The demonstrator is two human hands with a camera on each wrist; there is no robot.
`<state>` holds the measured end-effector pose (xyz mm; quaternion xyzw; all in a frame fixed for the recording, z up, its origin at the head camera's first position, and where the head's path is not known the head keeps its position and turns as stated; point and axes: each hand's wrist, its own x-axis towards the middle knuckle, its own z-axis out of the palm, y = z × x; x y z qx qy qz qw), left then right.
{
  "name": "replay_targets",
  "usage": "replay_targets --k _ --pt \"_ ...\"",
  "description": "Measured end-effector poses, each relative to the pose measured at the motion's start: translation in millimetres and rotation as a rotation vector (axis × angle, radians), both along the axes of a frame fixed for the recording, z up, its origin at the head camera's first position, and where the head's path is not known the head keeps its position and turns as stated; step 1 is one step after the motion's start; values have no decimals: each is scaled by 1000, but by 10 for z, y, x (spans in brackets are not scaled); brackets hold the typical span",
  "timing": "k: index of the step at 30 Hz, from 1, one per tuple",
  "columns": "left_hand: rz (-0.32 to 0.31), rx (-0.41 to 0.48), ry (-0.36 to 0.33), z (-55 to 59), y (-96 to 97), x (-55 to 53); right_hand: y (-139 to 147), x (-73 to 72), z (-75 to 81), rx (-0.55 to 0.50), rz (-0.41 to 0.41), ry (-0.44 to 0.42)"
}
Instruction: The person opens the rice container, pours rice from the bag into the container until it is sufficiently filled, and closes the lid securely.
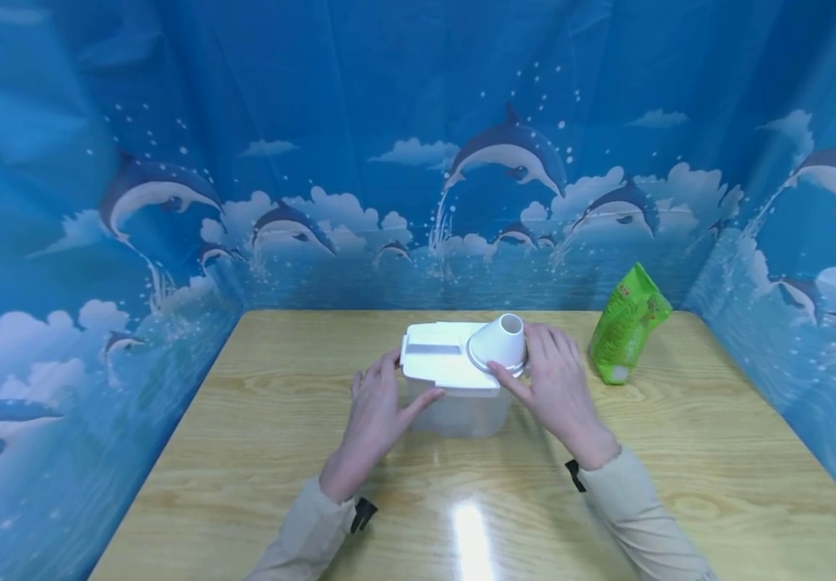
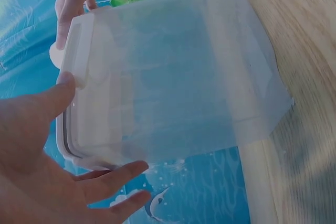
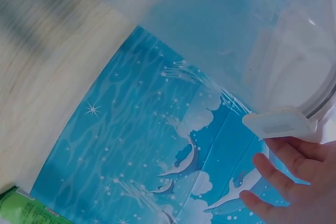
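A translucent plastic storage container (image 1: 461,413) stands on the table, its white lid (image 1: 432,347) on top. On the lid's right part sits a white hollow cone-shaped cup (image 1: 499,343). My left hand (image 1: 374,407) grips the lid's left end, thumb at the front edge and fingers at the far side. With the right hand (image 1: 556,391) I hold the other end, thumb at the base of the cone and fingers behind it. In the right wrist view the right-hand fingers (image 3: 289,171) touch a white side latch (image 3: 281,123). The left wrist view shows the left thumb (image 2: 60,95) against the lid's rim.
A green printed bag (image 1: 624,327) stands on the wooden table (image 1: 280,420) to the right of the container, leaning. A blue dolphin-print curtain (image 1: 360,161) hangs along the table's back and sides.
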<state>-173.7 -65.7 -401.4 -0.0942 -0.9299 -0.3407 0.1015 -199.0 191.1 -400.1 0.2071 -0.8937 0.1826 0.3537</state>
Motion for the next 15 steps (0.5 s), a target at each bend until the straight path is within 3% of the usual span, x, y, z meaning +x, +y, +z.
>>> replay_targets --k 4,10,15 --pt "-47 37 -29 16 -72 -29 -4 -2 5 14 2 15" --pt "-133 143 -141 70 -228 -101 -8 5 5 15 -2 16" --pt "-116 207 -193 133 -292 -193 2 11 0 11 -1 9"
